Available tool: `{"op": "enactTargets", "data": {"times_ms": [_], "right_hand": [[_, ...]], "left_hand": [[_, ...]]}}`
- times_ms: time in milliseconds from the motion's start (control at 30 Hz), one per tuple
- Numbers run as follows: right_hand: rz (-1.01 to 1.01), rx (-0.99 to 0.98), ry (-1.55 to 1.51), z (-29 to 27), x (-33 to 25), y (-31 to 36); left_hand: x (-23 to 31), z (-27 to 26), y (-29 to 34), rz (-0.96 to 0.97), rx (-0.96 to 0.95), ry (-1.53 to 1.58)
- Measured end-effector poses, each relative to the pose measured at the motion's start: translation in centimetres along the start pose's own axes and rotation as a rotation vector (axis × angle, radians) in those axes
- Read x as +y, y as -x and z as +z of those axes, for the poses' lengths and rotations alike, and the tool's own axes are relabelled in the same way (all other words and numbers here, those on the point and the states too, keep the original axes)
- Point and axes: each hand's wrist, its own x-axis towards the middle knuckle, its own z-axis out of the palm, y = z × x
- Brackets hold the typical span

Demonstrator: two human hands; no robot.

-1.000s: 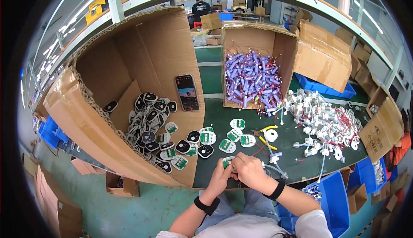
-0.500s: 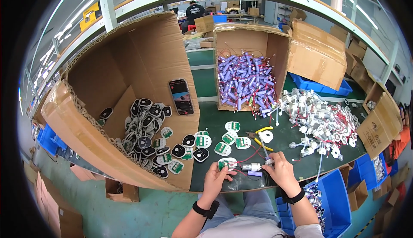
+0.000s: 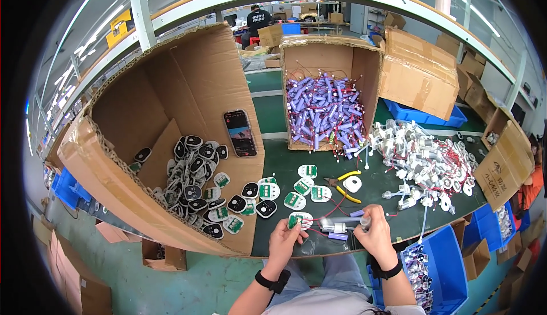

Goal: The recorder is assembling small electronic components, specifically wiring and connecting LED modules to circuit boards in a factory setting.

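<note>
My left hand (image 3: 283, 240) is closed on the edge of a white oval panel with a green circuit board (image 3: 299, 220), near the table's front edge. Red wires run from this board toward the right. My right hand (image 3: 375, 234) is closed at the right end of a small silver-and-white motor (image 3: 340, 226), its fingers around a pale piece smeared by motion. Just below the motor lies a purple battery cell (image 3: 337, 236). Another purple cylinder (image 3: 356, 213) shows above my right fingertips. Beyond my hands are several similar white panels (image 3: 294, 201).
A big carton (image 3: 131, 161) at left holds black-faced panels and a phone (image 3: 240, 134). Purple batteries fill a carton (image 3: 370, 81) behind. Yellow-handled pliers (image 3: 348, 194) lie beside a white disc (image 3: 352, 184). Motors (image 3: 424, 161) are heaped at right, above a blue bin (image 3: 450, 269).
My right hand has turned and its fingers have curled. The pale tube that stood up beyond it no longer shows there. My left hand keeps its hold on the panel.
</note>
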Motion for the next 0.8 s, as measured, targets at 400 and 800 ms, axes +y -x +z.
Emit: {"op": "enactTargets", "data": {"times_ms": [400, 800], "right_hand": [[-0.160, -0.040, 0.051, 0.8, 0.3, 2.2], [-0.165, -0.021, 0.032, 1.2, 0.4, 2.1]], "left_hand": [[-0.1, 0.0, 0.2, 0.002, -0.033, 0.009], [-0.1, -0.1, 0.1, 0.010, -0.044, 0.013]]}}
